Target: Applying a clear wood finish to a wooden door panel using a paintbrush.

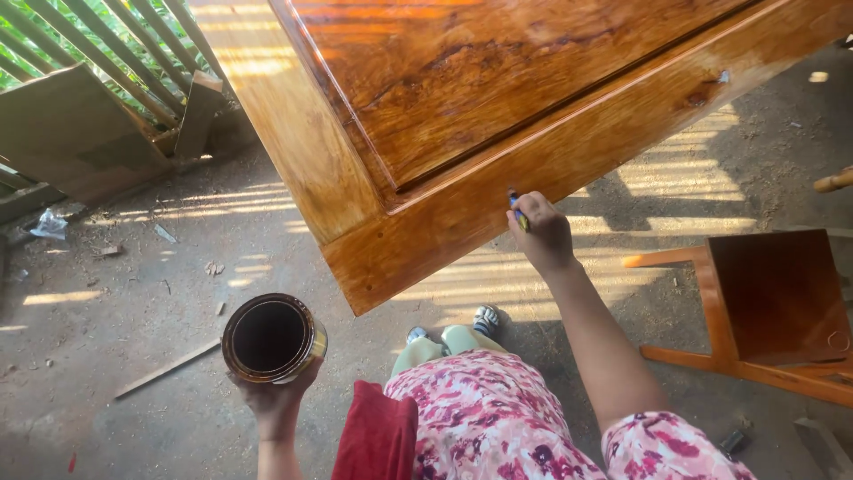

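A large glossy varnished wooden door panel (pixel 498 116) lies raised in front of me, its near corner pointing at me. My right hand (pixel 539 233) grips a small brush with a blue and yellow handle (pixel 516 210) against the door's lower edge; the bristles are hidden. My left hand (pixel 274 396) holds up a round metal can (pixel 272 338) from below; its inside looks dark. My floral-patterned clothing and a red cloth (pixel 378 436) at my waist fill the bottom of the view.
A reddish-brown wooden chair or stool (pixel 764 302) stands at the right. A slatted wooden fence and leaning boards (pixel 98 98) are at the back left. The dirt floor (pixel 124 302) holds a thin wooden strip (pixel 167 368), wood scraps and litter.
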